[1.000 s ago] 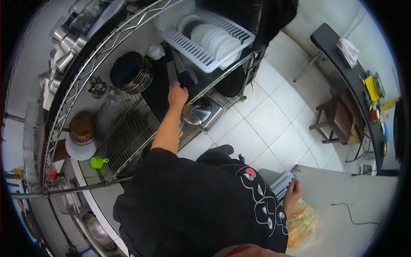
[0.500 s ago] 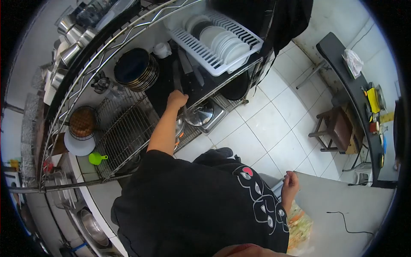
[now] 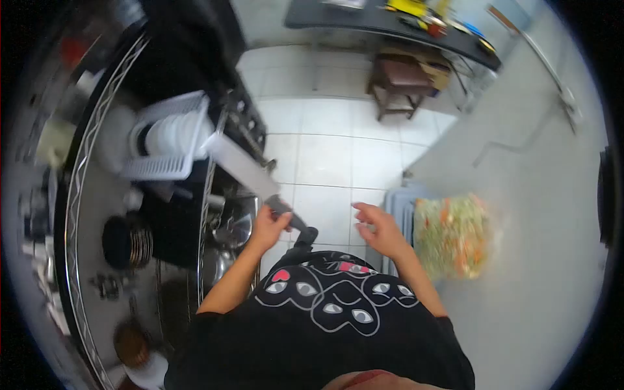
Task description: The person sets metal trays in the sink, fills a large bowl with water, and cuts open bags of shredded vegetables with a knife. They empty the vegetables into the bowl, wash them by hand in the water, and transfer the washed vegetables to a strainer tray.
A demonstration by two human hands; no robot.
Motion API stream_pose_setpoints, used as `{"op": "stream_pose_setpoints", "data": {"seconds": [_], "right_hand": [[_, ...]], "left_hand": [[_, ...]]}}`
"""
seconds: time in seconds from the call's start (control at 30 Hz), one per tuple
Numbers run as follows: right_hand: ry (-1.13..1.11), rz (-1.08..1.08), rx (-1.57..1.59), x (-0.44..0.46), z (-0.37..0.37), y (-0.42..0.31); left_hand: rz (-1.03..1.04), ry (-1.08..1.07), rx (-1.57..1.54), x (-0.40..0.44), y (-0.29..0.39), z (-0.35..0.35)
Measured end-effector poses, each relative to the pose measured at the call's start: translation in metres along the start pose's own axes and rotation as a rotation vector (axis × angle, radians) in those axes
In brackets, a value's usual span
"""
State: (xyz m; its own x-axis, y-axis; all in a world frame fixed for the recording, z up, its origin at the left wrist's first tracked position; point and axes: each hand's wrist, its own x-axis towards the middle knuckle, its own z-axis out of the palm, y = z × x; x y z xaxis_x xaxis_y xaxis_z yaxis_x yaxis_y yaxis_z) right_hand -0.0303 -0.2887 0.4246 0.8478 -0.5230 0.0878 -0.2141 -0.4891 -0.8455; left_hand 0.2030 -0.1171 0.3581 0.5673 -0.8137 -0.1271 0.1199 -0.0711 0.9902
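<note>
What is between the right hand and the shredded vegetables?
In the head view, part of a grey container shows between the right hand and vegetables.

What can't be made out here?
Head view:
Kitchen knife: blade markings, if any, lost to blur.
Left hand: grip's underside, hidden by the hand.
White plates: count, overlapping and blurred.
Shredded vegetables: individual pieces, blurred.
Black table: far edge, cut off by frame top.
</note>
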Motion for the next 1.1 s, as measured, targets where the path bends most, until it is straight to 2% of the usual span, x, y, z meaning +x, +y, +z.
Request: {"op": "stream_pose_setpoints", "data": {"seconds": [0.1,0.17,0.2,0.23,0.3,0.4,0.43,0.47,0.53,0.6,0.7,0.8,0.9,1.0,1.1], "right_hand": [[0.047,-0.064,-0.007,-0.021,-0.007,-0.028],[0.273,-0.036,-0.031,-0.048,-0.013,-0.019],[0.390,-0.017,-0.049,-0.064,-0.015,-0.015],[0.510,0.010,-0.068,-0.079,-0.022,-0.012],[0.776,0.093,-0.128,-0.123,-0.037,-0.007],[1.018,0.345,0.126,-0.191,-0.045,-0.020],[1.084,0.426,0.241,-0.210,-0.043,-0.022],[1.224,0.417,0.255,-0.224,-0.040,-0.026],[1.392,0.490,0.394,-0.253,-0.033,-0.027],[1.537,0.537,0.500,-0.271,-0.028,-0.034],[1.614,0.582,0.519,-0.293,-0.020,-0.047],[1.637,0.652,0.508,-0.301,-0.009,-0.051],[1.662,0.700,0.521,-0.294,-0.008,-0.062],[1.709,0.631,0.542,-0.280,-0.006,-0.061],[1.731,0.559,0.644,-0.259,-0.014,-0.055]], "left_hand": [[-0.048,-0.384,-0.008,0.019,0.040,0.099],[0.051,-0.596,-0.080,0.014,0.057,0.166],[0.093,-0.675,0.194,0.009,0.070,0.189],[0.253,-0.787,0.266,0.008,0.074,0.211],[0.360,-1.077,0.299,-0.008,0.101,0.252],[0.478,-1.548,0.421,-0.013,0.123,0.311],[0.626,-1.518,0.486,-0.009,0.127,0.331],[0.781,-1.470,0.541,-0.006,0.132,0.352],[0.791,-1.324,0.643,0.002,0.139,0.397],[0.886,-1.282,0.604,0.013,0.132,0.444],[1.150,-1.364,0.677,0.028,0.122,0.511],[1.231,-1.579,0.910,0.043,0.104,0.561],[1.343,-1.699,1.534,0.043,0.096,0.594],[1.365,-1.793,1.678,0.050,0.085,0.614],[1.420,-1.974,1.374,0.067,0.083,0.633]]}}
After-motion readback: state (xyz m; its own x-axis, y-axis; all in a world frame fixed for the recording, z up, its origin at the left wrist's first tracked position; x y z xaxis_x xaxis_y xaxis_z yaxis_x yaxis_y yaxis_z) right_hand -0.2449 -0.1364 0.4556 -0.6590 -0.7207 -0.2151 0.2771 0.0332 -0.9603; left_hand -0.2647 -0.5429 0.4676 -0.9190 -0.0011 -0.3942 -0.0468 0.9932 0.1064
